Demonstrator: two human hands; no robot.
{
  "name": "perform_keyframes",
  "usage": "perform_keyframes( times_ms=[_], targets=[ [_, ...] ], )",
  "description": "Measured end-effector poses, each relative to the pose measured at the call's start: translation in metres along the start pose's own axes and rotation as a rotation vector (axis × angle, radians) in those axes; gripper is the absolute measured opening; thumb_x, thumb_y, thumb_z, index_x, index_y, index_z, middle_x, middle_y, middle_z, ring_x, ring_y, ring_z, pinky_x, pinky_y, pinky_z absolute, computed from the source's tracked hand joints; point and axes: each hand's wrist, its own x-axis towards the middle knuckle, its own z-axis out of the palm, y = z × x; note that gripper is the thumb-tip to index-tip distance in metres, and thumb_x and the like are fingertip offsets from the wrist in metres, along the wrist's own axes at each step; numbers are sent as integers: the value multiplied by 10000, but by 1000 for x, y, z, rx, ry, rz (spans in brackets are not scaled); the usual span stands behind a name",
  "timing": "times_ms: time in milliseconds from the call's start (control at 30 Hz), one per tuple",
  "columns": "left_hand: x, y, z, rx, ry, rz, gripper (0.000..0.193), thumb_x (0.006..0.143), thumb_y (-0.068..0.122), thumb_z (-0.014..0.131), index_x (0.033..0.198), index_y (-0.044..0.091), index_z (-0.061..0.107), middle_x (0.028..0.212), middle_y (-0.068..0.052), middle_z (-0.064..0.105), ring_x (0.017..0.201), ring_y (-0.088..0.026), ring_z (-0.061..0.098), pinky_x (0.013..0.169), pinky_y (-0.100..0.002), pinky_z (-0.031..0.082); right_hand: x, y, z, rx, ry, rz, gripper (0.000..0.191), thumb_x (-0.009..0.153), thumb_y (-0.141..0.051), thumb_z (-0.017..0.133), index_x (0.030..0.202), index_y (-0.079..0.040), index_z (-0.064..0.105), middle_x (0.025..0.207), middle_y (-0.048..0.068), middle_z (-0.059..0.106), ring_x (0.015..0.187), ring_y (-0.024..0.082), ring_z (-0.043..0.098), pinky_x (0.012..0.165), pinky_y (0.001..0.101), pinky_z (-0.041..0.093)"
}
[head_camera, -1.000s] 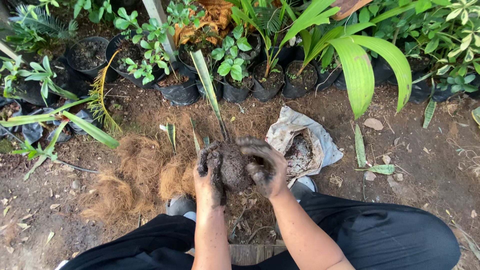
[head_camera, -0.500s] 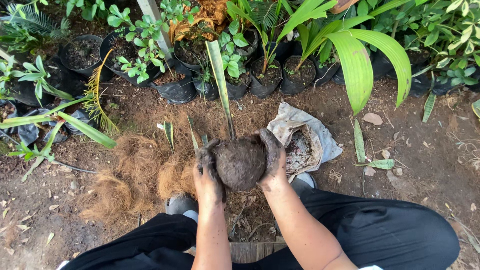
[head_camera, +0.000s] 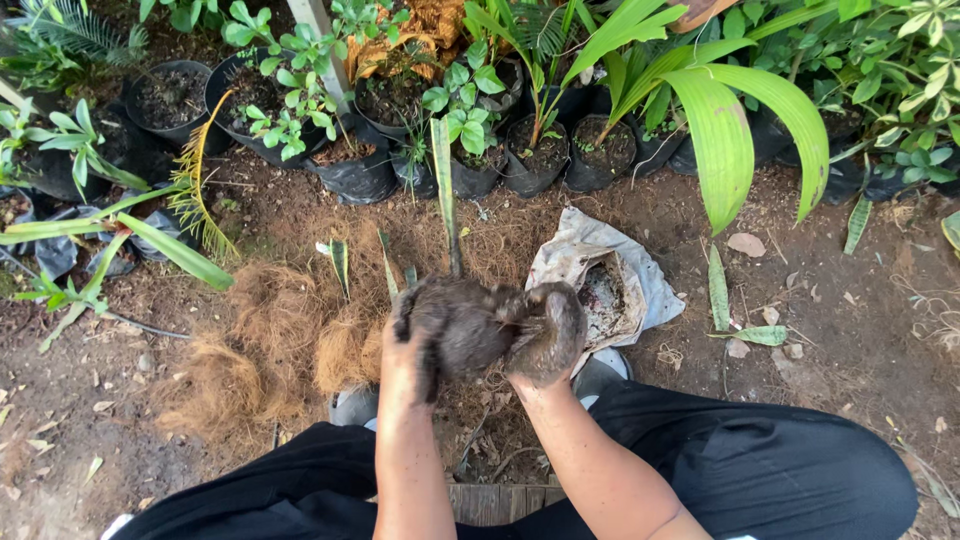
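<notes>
A dark ball of wet soil (head_camera: 468, 322) with a long narrow green leaf (head_camera: 444, 185) rising from its top is held between both hands above the ground. My left hand (head_camera: 408, 340) cups the ball from the left, fingers wrapped over it. My right hand (head_camera: 547, 334), caked in mud, presses on its right side. The leaf points away from me toward the row of pots.
A heap of brown coconut fibre (head_camera: 270, 345) lies on the dirt at left. An open pale sack of soil (head_camera: 610, 285) sits at right. Black pots and bags with green plants (head_camera: 360, 150) line the back. My black-trousered legs (head_camera: 740, 470) fill the bottom.
My hands have turned and squeezed the soil ball: the right hand went from the side to over the ball's right face. The ball and leaf shifted slightly.
</notes>
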Motion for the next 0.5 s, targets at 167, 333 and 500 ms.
perform_keyframes(
  times_ms=[167, 333, 500],
  targets=[
    [5, 0, 6, -216, 275, -82, 581, 842, 237, 740, 1329, -32, 574, 1194, -200, 695, 1111, -325, 696, 998, -500, 578, 12, 1, 11, -473, -320, -234, 353, 1018, -389, 726, 1161, -70, 684, 1160, 144, 717, 1149, 309, 675, 1114, 525, 518],
    [3, 1, 16, -450, 168, -89, 474, 947, 308, 623, 1296, -10, 583, 1166, -189, 681, 1054, -333, 690, 919, -489, 574, 19, 0, 14, -821, -476, -71, 630, 914, -462, 769, 1357, -56, 580, 1402, 129, 599, 1347, 264, 563, 1169, 464, 454],
    [6, -3, 9, -223, 381, -16, 425, 1016, 359, 479, 1243, 10, 565, 1175, -158, 695, 1090, -298, 700, 931, -444, 590, 10, 7, 9, -456, -125, 298, 658, 900, -503, 766, 1324, -21, 621, 1308, 134, 668, 1261, 252, 611, 1087, 415, 510]
  ],
)
